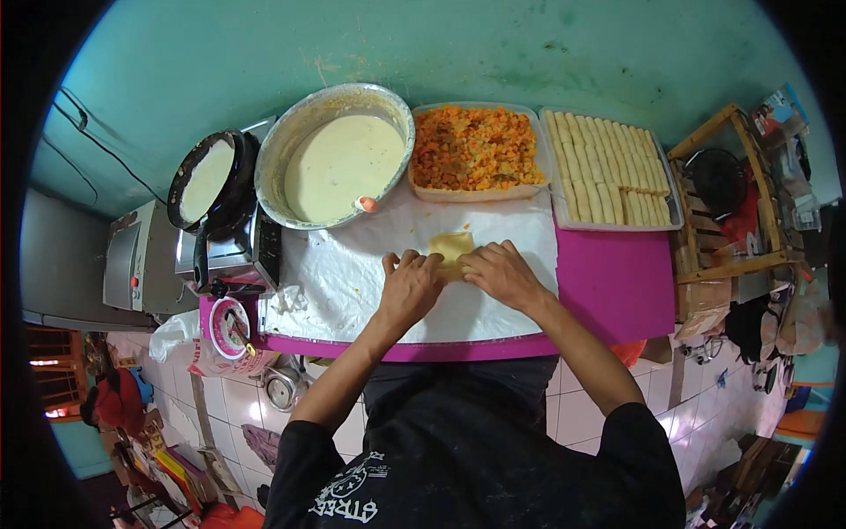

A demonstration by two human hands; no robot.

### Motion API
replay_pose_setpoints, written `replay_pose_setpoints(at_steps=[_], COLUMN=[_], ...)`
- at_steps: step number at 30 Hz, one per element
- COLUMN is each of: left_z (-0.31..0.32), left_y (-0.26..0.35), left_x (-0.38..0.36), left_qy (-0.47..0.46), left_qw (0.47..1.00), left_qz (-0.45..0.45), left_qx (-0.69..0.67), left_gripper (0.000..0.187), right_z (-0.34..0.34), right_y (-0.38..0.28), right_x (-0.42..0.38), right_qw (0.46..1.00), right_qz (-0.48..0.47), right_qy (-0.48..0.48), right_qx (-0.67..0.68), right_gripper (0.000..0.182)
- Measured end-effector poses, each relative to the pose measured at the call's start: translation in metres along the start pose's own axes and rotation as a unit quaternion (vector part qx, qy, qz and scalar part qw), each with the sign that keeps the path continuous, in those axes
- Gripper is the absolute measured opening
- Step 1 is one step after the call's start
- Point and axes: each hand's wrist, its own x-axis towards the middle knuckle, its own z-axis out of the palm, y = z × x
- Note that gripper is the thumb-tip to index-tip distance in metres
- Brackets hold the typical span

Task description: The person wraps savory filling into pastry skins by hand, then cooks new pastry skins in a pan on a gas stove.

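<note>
A thin yellowish wrapper (453,244) lies on the white sheet at the table's middle, partly folded at its near side. My left hand (412,284) grips its left edge with bent fingers. On the opposite side my right hand (504,275) pinches the right edge. Both hands' fingertips partly cover the near part of the wrapper. Behind them stands a tub of diced orange filling (476,145). To its right, a tray holds rows of pale rolls (608,167). A large metal bowl of pale batter (344,167) is at the back left.
A black frying pan (210,181) with a pale layer inside rests on the stove (233,251) at the left. Near the table's front left corner is a small white and pink bowl (231,328). A wooden rack (736,264) stands at the right.
</note>
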Motion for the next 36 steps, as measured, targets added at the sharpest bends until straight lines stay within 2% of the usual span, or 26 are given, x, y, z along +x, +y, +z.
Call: replay_pose_setpoints(at_steps=[2, 3, 5, 10, 15, 17, 22, 23, 29, 32, 36], left_z=[-0.001, 0.003, 0.009, 0.017, 0.025, 0.025, 0.018, 0.017, 0.02, 0.015, 0.013], left_y=[-0.001, -0.003, -0.005, 0.005, -0.001, -0.002, -0.002, -0.006, -0.019, -0.012, -0.009], left_x=[0.002, 0.001, -0.002, -0.011, -0.012, -0.012, -0.015, -0.017, -0.014, -0.015, -0.019], left_qy=[0.014, 0.03, 0.044, 0.094, 0.065, 0.055, 0.102, 0.081, 0.024, 0.054, 0.041], left_qw=[1.0, 0.999, 0.997, 0.993, 0.994, 0.994, 0.994, 0.996, 0.997, 0.997, 0.999], left_qz=[0.012, 0.032, 0.051, 0.043, 0.046, 0.05, 0.02, 0.027, 0.061, 0.037, 0.013], left_qx=[0.008, 0.019, 0.03, 0.056, 0.077, 0.082, 0.037, 0.032, 0.045, 0.031, 0.013], left_gripper=[0.023, 0.023, 0.024, 0.027, 0.031, 0.032, 0.037, 0.042, 0.046, 0.046, 0.049], right_z=[0.004, 0.008, 0.011, 0.016, 0.027, 0.027, 0.013, 0.012, 0.019, 0.015, 0.006], right_y=[0.008, 0.01, 0.007, -0.003, 0.0, 0.0, 0.004, 0.005, 0.017, 0.016, 0.011], right_x=[0.002, 0.002, 0.001, 0.0, 0.003, 0.003, -0.003, -0.005, -0.007, -0.008, -0.01], right_qw=[0.998, 0.998, 0.991, 0.989, 0.989, 0.991, 0.992, 0.992, 0.996, 0.997, 0.996], right_qz=[-0.058, -0.059, -0.094, -0.089, -0.088, -0.085, -0.071, -0.063, -0.063, -0.057, -0.043], right_qy=[0.032, 0.033, 0.077, 0.091, 0.07, 0.07, 0.096, 0.104, 0.058, 0.059, 0.077], right_qx=[-0.007, -0.007, -0.062, -0.081, -0.099, -0.073, -0.031, -0.019, -0.01, 0.004, 0.019], right_gripper=[0.028, 0.028, 0.033, 0.037, 0.035, 0.03, 0.034, 0.037, 0.042, 0.045, 0.047])
